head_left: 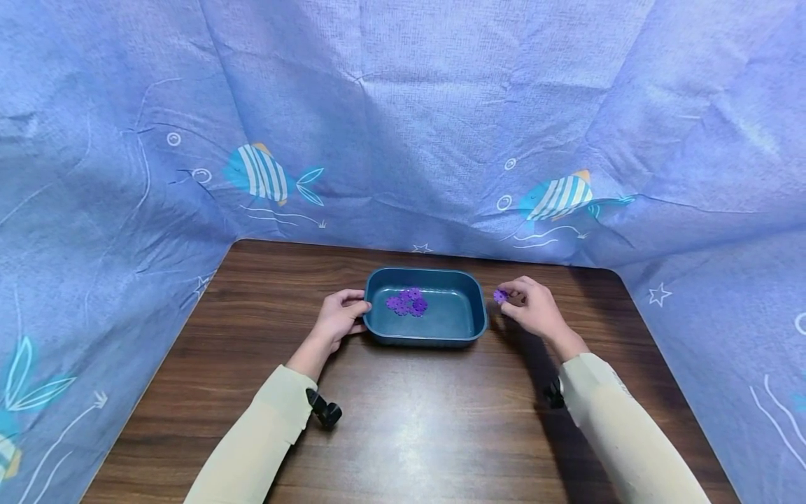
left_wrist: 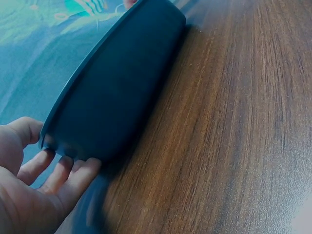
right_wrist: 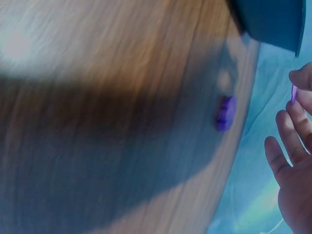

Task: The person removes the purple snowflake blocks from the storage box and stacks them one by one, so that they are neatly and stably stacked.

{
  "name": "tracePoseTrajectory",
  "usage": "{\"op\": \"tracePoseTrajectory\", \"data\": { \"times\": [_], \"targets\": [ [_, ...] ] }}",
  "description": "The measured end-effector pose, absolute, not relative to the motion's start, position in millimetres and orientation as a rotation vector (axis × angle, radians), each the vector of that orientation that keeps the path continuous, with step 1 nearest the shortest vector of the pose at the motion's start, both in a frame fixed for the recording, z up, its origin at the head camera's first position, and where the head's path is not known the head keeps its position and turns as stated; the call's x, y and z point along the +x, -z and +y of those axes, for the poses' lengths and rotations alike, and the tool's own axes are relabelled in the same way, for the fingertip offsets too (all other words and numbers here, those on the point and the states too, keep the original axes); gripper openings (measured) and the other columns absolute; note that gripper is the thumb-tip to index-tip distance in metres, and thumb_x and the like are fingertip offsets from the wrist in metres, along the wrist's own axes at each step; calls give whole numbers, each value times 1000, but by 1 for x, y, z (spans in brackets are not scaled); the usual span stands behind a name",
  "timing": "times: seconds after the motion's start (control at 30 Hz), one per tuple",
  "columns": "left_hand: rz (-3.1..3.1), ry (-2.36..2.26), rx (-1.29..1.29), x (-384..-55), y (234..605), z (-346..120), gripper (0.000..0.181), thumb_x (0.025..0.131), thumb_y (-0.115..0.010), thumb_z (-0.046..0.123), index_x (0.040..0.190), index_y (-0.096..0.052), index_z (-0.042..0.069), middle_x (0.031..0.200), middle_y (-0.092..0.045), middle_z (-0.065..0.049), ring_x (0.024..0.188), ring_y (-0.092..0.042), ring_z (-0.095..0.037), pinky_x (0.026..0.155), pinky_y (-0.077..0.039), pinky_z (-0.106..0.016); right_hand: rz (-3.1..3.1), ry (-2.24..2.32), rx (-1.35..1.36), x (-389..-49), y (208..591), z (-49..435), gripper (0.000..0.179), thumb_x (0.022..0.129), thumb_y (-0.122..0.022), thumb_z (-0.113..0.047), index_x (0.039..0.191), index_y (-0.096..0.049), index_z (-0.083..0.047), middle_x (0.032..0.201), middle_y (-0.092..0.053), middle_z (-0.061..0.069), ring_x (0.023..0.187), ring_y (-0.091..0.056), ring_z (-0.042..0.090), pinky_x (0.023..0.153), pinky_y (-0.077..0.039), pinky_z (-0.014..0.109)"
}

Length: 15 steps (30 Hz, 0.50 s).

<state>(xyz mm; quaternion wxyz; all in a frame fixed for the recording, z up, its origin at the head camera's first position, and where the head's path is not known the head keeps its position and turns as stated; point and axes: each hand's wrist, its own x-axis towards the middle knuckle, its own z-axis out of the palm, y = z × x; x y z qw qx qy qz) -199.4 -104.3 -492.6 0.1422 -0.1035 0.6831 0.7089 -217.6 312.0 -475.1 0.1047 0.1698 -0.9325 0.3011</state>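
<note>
A dark teal rectangular dish (head_left: 447, 329) sits on the table with several purple flower-shaped pieces (head_left: 406, 302) lying toward the left of its floor. My left hand (head_left: 338, 316) holds the dish's left end; in the left wrist view the thumb is at the rim and the fingers press the outer wall (left_wrist: 107, 92). Just right of the dish, my right hand (head_left: 532, 306) pinches a purple flower-shaped piece (head_left: 500, 296) between thumb and forefinger. That piece appears edge-on as a thin purple sliver (right_wrist: 293, 93) in the right wrist view, the other fingers extended.
Another purple piece (right_wrist: 226, 114) lies on the table near the right hand, in its shadow. The dark brown wood-grain table (head_left: 403, 399) ends at a blue fish-print cloth (head_left: 403, 140) hanging behind and at both sides. Black wrist cameras (head_left: 324, 409) sit at both cuffs.
</note>
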Motion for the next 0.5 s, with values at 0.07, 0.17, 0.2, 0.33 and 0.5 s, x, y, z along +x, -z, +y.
{"op": "tracePoseTrajectory", "data": {
  "times": [0.07, 0.17, 0.2, 0.33, 0.5],
  "targets": [
    [1975, -2040, -298, -199, 493, -105, 42, 96, -67, 7, 137, -60, 1, 129, -64, -23, 107, -69, -28, 85, -64, -42, -2766, -888, 474, -217, 478, 317, 28, 82, -75, -5, 110, -76, -3, 102, -72, 10, 88, -67, 26, 74, -57, 41],
    [1977, -2043, -295, -200, 494, -104, 41, 96, -67, 8, 136, -60, 0, 130, -64, -23, 105, -69, -27, 84, -64, -41, -2802, -891, 425, -215, 482, 325, 27, 84, -75, -5, 111, -76, -1, 105, -72, 12, 89, -70, 28, 75, -59, 41],
    [1976, -2047, -295, -200, 495, -104, 41, 96, -67, 7, 136, -60, 0, 130, -64, -24, 104, -70, -26, 83, -64, -41, -2813, -887, 412, -215, 483, 327, 27, 85, -75, -6, 112, -75, -1, 106, -72, 13, 89, -71, 28, 76, -59, 42],
    [1974, -2062, -296, -200, 495, -104, 42, 95, -67, 7, 136, -60, 0, 130, -64, -25, 99, -71, -24, 78, -65, -37, -2844, -869, 370, -213, 488, 335, 27, 87, -75, -8, 113, -75, 0, 108, -72, 15, 90, -71, 31, 81, -60, 48],
    [1982, -2064, -297, -199, 494, -103, 41, 95, -67, 7, 135, -61, 0, 130, -65, -24, 98, -71, -24, 76, -65, -35, -2872, -824, 350, -210, 495, 341, 28, 88, -75, -10, 114, -75, 1, 108, -71, 16, 92, -71, 33, 83, -60, 52]
  ]
}}
